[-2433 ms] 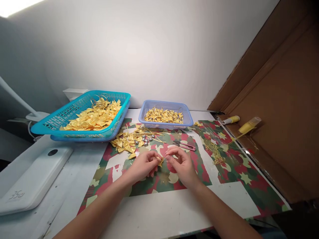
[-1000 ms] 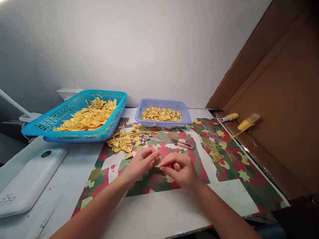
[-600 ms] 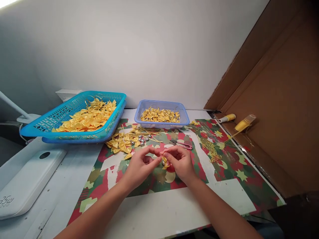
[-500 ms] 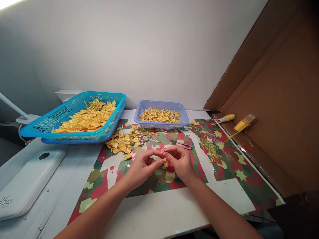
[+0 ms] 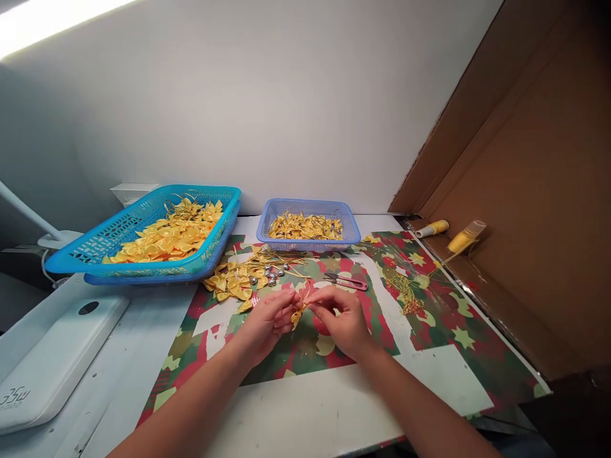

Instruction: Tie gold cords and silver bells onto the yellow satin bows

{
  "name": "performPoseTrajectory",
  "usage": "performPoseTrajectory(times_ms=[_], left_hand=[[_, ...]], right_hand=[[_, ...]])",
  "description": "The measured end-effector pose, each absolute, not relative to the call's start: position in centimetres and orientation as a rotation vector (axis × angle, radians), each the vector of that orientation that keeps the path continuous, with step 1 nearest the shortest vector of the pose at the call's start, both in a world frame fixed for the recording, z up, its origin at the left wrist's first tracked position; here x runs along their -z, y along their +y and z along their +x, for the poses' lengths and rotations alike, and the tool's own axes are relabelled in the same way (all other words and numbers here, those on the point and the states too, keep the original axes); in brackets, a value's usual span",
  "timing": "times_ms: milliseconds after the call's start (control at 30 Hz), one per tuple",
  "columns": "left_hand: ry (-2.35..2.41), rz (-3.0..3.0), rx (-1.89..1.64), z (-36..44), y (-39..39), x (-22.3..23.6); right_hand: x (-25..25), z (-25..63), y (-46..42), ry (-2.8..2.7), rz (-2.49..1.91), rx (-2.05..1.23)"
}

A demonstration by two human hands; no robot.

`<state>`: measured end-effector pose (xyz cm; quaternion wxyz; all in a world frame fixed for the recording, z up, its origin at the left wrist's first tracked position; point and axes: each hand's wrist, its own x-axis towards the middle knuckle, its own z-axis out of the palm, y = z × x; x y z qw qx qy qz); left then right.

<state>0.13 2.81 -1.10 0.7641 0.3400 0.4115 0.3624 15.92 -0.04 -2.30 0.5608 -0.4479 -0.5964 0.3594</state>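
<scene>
Our left hand [image 5: 270, 321] keeps a narrow grip on a small yellow ribbon piece [image 5: 296, 317], and our right hand [image 5: 341, 318] has thumb and forefinger pinched close at its upper end, where a thin gold loop [image 5: 308, 290] rises. We hold the piece on the near side of the lavender basket [image 5: 312, 245], over the patterned sheet [image 5: 324, 359]; the fingers partly cover it. Between our hands and that basket lie pink-handled snips [image 5: 356, 284], silver bells [image 5: 271, 278] and gold cords [image 5: 281, 257], with loose yellow pieces [image 5: 230, 284] nearer its left side, close to our left fingers. Left of the basket, a turquoise basket [image 5: 128, 270] heaped with yellow pieces stands on a blue basket [image 5: 143, 280], and a white power bank [image 5: 57, 356] lies nearer us. Right of it are tangled gold threads [image 5: 409, 298] and two yellow spools [image 5: 432, 229] by a cardboard panel [image 5: 525, 222]. Behind it, the pale wall [image 5: 286, 114] closes off the far edge. Sheet and white table [image 5: 296, 413] show between our forearms, down to the near edge, and more sheet spreads right of our right hand.
</scene>
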Motion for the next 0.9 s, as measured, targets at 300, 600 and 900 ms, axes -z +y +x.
performPoseTrajectory(times_ms=[300, 600, 900], left_hand=[[0.930, 0.631, -0.755, 0.0, 2.6, 1.4], [1.093, 1.076, -0.786, 0.2, 2.0, 1.3], [1.090, 1.374, -0.840, 0.3, 1.9, 2.3]], right_hand=[[2.3, 16.7, 0.2, -1.644, -0.945, -0.655], [2.5, 16.4, 0.4, -1.680, -1.047, -0.532], [2.6, 16.8, 0.7, -1.577, -1.183, -0.855]])
